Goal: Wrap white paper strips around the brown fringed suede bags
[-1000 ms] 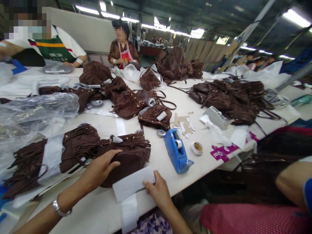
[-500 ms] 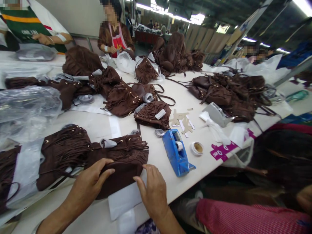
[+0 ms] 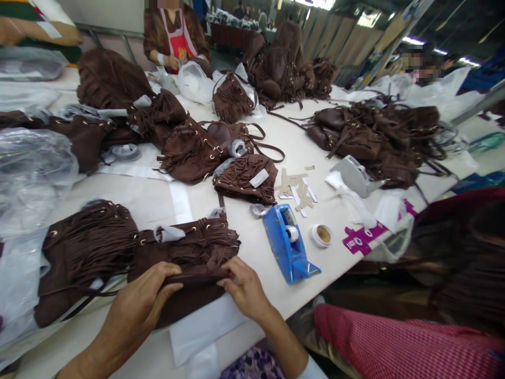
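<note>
A brown suede fringed bag lies on the white table in front of me. My left hand is closed on the bag's near edge, fingers curled over it. My right hand pinches the same edge from the right. Under the bag lies a white foam sheet, reaching past the table's near edge. A small white paper piece sits tucked at the bag's top.
A blue tape dispenser and a tape roll stand to the right. More brown fringed bags lie left and across the table, with clear plastic bags at far left. A grey dispenser sits further right. Other people work at the far side.
My right hand left the white foam sheet and moved up onto the bag's edge. My left hand curled from resting flat to gripping. The view tilted down.
</note>
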### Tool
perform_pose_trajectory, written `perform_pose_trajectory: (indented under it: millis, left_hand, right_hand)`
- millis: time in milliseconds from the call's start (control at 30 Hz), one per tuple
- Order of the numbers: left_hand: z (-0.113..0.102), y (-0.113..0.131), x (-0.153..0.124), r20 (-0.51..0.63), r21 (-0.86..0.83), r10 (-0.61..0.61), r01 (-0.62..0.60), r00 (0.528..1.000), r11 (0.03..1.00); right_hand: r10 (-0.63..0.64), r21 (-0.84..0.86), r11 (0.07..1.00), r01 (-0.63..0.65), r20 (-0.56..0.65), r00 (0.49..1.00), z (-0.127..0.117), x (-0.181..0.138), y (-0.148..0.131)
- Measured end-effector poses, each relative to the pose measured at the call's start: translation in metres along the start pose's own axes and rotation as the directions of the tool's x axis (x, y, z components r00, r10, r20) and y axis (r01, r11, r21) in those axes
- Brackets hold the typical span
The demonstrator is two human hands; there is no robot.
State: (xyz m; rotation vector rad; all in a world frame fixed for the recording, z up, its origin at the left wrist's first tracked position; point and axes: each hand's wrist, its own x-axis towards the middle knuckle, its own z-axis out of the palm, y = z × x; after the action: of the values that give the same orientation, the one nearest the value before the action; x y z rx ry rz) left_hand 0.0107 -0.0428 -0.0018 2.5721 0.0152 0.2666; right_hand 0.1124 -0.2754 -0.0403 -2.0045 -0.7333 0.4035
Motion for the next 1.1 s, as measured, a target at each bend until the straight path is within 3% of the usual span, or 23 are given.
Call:
perform_pose_trajectory:
  millis: [233,333,467,600,700,867,967,1100]
  left_hand:
    - [0.003,-0.006,0.01,0.023,0.033,-0.073,0.072,0.997,0.997]
    - [0.003,-0.004,0.012,0.011,0.053,-0.044,0.043,0.999,0.998]
    - [0.01,0.007,0.007,-0.051,0.104,0.018,-0.012,0.999,0.995]
    - [0.015,0.018,-0.005,-0.091,0.136,0.042,-0.029,0.995,0.99]
    - [0.0,0.012,-0.009,0.016,-0.02,0.036,-0.036,0.999,0.999]
    - [-0.029,-0.015,-0.001,0.258,-0.41,-0.174,0.27,0.95,0.871]
    - [-0.026,-0.029,0.007,0.356,-0.461,-0.205,0.362,0.912,0.81]
    - [-0.015,-0.041,0.011,0.39,-0.476,-0.19,0.374,0.901,0.796]
  right_hand:
    - [-0.152,0.107,0.985,0.134,0.19,0.97,-0.017,0.019,0.024]
    - [-0.086,-0.04,0.995,0.091,0.105,0.991,-0.018,0.012,0.011]
    - [0.083,-0.243,0.964,-0.107,-0.105,0.991,0.001,-0.002,-0.014]
    - [0.129,-0.231,0.96,-0.158,-0.139,0.982,0.019,-0.002,-0.012]
    - [0.084,-0.078,0.993,-0.088,-0.054,0.995,0.013,0.007,-0.001]
    - [0.008,-0.016,1.0,-0.008,0.041,0.999,-0.001,0.02,0.008]
    - [-0.019,-0.02,1.0,0.021,0.091,0.996,-0.005,0.024,0.014]
    - [-0.034,0.058,0.998,0.022,0.223,0.974,-0.011,0.029,0.029]
